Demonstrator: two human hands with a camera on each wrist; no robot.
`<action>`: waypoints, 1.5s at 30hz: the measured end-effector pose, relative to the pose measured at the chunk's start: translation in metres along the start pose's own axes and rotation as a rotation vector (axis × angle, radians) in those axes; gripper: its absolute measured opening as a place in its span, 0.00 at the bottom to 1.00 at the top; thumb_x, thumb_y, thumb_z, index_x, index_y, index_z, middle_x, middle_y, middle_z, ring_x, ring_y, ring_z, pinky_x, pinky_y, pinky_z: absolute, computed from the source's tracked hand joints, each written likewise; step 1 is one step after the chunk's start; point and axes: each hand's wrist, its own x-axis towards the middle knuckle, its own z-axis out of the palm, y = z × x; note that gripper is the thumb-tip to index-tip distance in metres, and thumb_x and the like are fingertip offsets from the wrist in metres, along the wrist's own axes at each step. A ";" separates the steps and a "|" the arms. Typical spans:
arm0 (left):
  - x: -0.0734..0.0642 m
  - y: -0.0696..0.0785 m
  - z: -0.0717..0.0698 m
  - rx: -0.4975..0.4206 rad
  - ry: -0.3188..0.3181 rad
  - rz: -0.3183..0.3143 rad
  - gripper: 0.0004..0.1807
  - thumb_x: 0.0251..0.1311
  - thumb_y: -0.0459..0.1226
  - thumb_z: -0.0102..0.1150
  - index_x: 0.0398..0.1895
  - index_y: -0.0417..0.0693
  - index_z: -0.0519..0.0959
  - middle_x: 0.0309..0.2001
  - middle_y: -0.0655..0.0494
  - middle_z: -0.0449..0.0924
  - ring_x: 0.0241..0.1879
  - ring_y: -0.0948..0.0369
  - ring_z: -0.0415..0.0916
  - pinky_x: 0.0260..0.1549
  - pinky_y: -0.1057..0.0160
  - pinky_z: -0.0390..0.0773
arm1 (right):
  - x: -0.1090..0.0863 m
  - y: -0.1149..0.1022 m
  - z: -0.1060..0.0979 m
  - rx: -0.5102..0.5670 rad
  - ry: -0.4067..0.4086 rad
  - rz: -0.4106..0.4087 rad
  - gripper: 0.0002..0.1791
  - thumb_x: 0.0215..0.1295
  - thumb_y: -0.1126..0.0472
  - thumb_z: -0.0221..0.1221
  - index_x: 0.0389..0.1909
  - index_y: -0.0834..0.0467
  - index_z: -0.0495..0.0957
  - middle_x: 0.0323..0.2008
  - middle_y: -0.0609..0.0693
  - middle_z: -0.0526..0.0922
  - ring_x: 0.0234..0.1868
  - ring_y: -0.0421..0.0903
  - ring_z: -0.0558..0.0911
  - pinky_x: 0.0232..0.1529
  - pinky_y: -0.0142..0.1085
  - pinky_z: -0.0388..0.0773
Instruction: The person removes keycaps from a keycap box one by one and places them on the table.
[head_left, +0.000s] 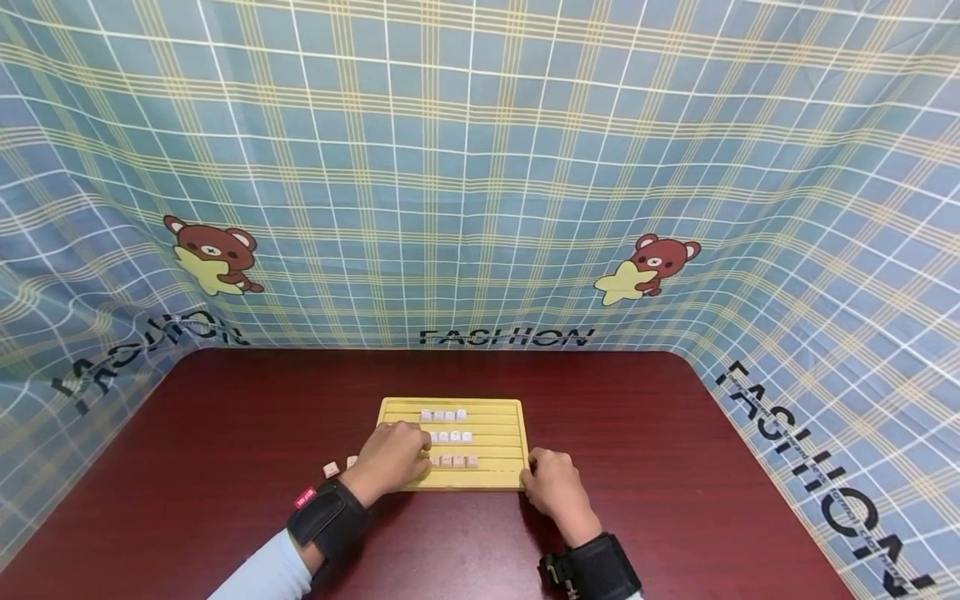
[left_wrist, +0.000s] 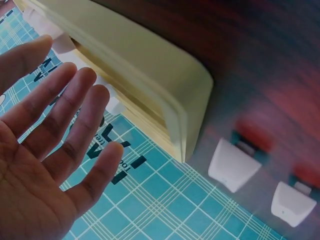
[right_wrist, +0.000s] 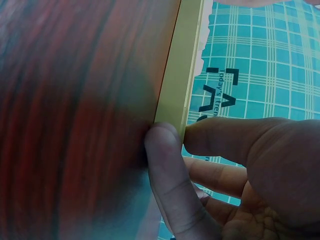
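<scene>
A yellow slatted tray (head_left: pixel 498 429) lies on the table with three short rows of keycaps: white ones in the far row (head_left: pixel 444 415) and the middle row (head_left: pixel 455 436), pale pinkish ones in the near row (head_left: pixel 459 461). Over the tray's left part reaches my left hand (head_left: pixel 393 457), covering the left ends of the nearer rows. The left wrist view shows its fingers extended and spread, thumb tip right at a white keycap (left_wrist: pixel 62 44). My right hand (head_left: pixel 555 483) pinches the tray's near right edge between thumb (right_wrist: pixel 167 155) and forefinger.
Two loose keycaps lie on the table left of the tray, one nearer (head_left: pixel 331 470) and one partly behind the left hand (head_left: pixel 352 461). Dark red wood forms the tabletop (head_left: pixel 262 400). A blue checked curtain (head_left: pixel 465 250) encloses its back and sides.
</scene>
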 end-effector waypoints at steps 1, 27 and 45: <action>0.000 0.000 0.001 -0.003 -0.002 -0.001 0.05 0.46 0.36 0.70 0.25 0.44 0.84 0.26 0.54 0.84 0.29 0.57 0.81 0.34 0.51 0.77 | 0.000 0.000 0.000 -0.002 -0.001 -0.002 0.05 0.61 0.65 0.58 0.36 0.61 0.80 0.25 0.52 0.79 0.21 0.43 0.75 0.23 0.35 0.69; 0.002 0.000 0.007 -0.003 -0.051 0.030 0.07 0.50 0.37 0.71 0.21 0.49 0.81 0.23 0.58 0.79 0.28 0.61 0.77 0.37 0.49 0.76 | 0.003 -0.001 0.001 -0.020 -0.006 0.016 0.09 0.61 0.64 0.59 0.40 0.62 0.81 0.27 0.52 0.80 0.22 0.43 0.74 0.24 0.35 0.70; 0.000 0.002 0.007 -0.002 -0.023 0.050 0.07 0.50 0.36 0.70 0.19 0.50 0.81 0.23 0.58 0.79 0.28 0.59 0.79 0.37 0.48 0.76 | 0.001 -0.002 0.001 -0.030 0.000 0.017 0.09 0.61 0.64 0.60 0.41 0.63 0.81 0.32 0.55 0.82 0.24 0.44 0.74 0.25 0.36 0.71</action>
